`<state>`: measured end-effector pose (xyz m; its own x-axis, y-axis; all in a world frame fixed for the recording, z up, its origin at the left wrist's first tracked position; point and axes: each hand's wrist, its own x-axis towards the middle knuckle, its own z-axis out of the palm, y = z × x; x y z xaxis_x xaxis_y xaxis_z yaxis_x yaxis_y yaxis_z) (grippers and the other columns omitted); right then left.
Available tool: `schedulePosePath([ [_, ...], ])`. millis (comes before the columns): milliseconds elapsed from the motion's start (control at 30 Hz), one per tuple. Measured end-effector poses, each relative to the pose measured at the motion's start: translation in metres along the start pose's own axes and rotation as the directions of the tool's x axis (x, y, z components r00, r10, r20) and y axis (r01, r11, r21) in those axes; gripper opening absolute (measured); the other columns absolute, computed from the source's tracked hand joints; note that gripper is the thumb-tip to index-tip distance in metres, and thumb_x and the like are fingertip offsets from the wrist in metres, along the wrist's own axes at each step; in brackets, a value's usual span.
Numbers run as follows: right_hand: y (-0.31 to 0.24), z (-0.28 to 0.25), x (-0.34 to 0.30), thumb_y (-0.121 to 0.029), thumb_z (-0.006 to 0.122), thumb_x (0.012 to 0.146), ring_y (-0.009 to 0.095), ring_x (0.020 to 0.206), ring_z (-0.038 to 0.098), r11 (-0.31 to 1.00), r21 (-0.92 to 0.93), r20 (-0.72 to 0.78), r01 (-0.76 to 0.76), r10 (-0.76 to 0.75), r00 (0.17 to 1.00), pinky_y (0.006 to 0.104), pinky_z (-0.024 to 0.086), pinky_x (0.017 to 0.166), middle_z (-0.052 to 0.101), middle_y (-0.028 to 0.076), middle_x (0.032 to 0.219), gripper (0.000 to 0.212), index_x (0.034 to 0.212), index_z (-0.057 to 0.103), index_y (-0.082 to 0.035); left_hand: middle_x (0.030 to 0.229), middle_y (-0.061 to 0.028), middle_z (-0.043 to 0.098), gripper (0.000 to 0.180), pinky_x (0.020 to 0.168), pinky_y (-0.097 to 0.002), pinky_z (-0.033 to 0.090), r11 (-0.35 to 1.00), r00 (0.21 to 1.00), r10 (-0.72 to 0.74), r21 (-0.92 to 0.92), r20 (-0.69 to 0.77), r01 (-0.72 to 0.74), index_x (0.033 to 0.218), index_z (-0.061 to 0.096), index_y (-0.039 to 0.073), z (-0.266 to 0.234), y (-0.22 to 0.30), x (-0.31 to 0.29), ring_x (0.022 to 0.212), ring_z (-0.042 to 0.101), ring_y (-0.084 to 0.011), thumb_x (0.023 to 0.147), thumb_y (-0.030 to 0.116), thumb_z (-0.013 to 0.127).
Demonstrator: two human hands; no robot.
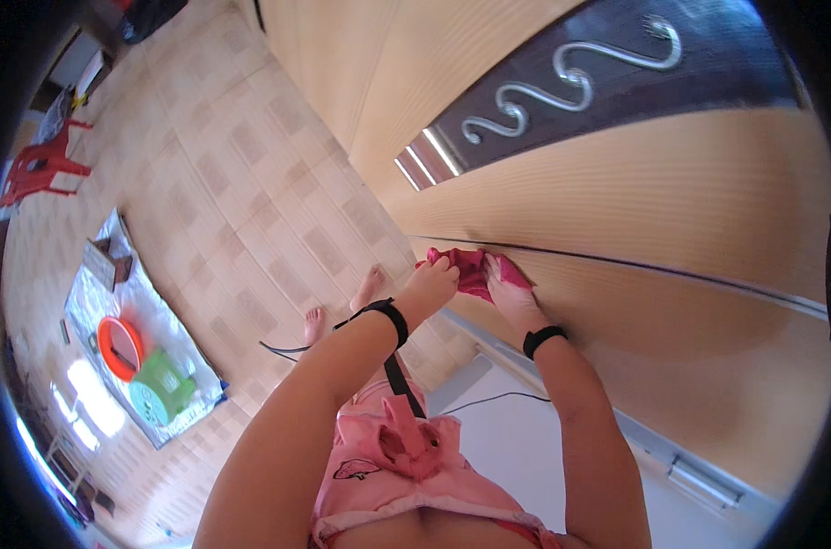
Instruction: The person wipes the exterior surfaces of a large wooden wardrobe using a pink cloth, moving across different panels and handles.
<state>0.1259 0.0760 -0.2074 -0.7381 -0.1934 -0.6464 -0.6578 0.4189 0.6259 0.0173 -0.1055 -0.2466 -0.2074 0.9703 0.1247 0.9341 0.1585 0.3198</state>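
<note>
Head view: at far left of the frame a red plastic chair [42,169] stands above a silver mat [145,316] bearing an orange basin [120,348] and green stool [162,387]. At centre, the left hand [429,284] and right hand [510,295] both grip a dark pink cloth [470,270] pressed against the wooden wardrobe door [672,201].

Left hand [429,285] and right hand [510,297] — each wrist carries a black band. Forearms are bare — no sleeves. Clothing is pink; a black strap hangs from the left band; feet are bare.
</note>
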Motion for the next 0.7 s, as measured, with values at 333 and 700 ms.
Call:
schedulePosePath([
  [333, -0.016, 0.017, 0.034, -0.017, 0.037, 0.088, 0.027, 0.134, 0.033, 0.883, 0.451, -0.013, -0.126, 0.148, 0.989, 0.0377, 0.043, 0.096, 0.037, 0.013, 0.143, 0.047, 0.134, 0.042, -0.006, 0.091, 0.0002, 0.051, 0.017, 0.069, -0.0283, 0.049, 0.989, 0.981, -0.143, 0.056, 0.128, 0.137, 0.089, 0.062, 0.014, -0.009, -0.009, -0.029, 0.094, 0.047, -0.0195, 0.073, 0.017, 0.057],
  [700, 0.068, -0.091, -0.149, -0.01, 0.042, 0.084, 0.022, 0.137, 0.027, 0.62, 0.61, 0.11, -0.493, 0.55, 0.828, 0.0373, 0.026, 0.111, 0.03, 0.005, 0.148, 0.051, 0.135, 0.04, -0.009, 0.11, -0.0048, 0.052, 0.032, 0.079, -0.0314, 0.048, 0.951, 0.947, 0.246, -0.138, -0.208, -0.277, 0.108, 0.059, 0.01, -0.07, 0.059, -0.002, 0.103, 0.046, -0.0247, 0.076, 0.015, 0.054],
])
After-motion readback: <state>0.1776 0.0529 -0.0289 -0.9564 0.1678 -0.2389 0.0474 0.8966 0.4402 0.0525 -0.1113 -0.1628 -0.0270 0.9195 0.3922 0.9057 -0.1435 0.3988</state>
